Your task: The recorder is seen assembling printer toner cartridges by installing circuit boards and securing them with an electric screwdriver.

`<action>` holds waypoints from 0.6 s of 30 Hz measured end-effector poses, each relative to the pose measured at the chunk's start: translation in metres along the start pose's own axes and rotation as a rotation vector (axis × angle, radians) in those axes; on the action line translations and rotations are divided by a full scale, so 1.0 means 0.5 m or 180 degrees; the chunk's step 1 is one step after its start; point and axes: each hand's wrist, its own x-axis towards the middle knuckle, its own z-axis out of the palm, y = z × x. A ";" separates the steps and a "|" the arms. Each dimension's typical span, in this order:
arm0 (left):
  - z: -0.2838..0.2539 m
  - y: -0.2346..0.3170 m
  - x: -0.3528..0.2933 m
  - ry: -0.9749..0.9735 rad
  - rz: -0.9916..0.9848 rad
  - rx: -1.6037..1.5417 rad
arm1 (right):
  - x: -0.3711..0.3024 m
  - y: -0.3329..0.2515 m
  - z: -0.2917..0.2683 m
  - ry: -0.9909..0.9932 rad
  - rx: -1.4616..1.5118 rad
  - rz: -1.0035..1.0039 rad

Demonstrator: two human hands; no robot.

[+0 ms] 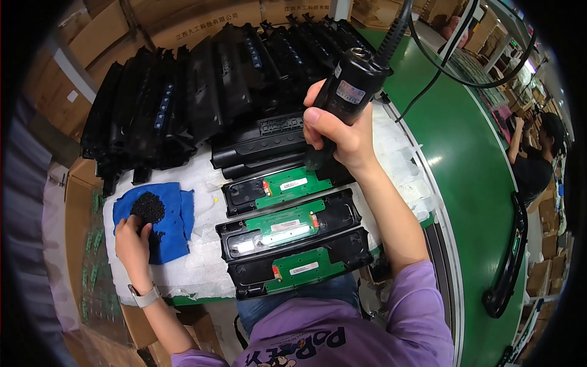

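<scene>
My right hand (pixel 348 137) is wrapped around a black corded electric screwdriver (pixel 351 88), held tilted over the far end of the row of panels. Its lower end points down beside the farthest open panel (pixel 241 196); I cannot tell if it touches. Nearer me lie a middle open panel (pixel 232 232) and a near one (pixel 244 282), black shells each with a green circuit board. At the left, my left hand (pixel 132 241) has its fingers bent together at a pile of small black screws (pixel 148 207) on a blue cloth (pixel 177 238). What its fingertips hold is hidden.
Black plastic housings (pixel 208 85) stand crowded along the back, before cardboard boxes (pixel 183 18). White padding (pixel 205 244) covers the table. A green surface (pixel 437 147) runs along the right, with the screwdriver's cable (pixel 422 95) above. Another person (pixel 535 156) works at the far right.
</scene>
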 end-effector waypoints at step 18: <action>0.018 0.033 0.023 0.0859 0.0175 -0.0748 | 0.001 0.002 0.007 0.0109 -0.0161 -0.0012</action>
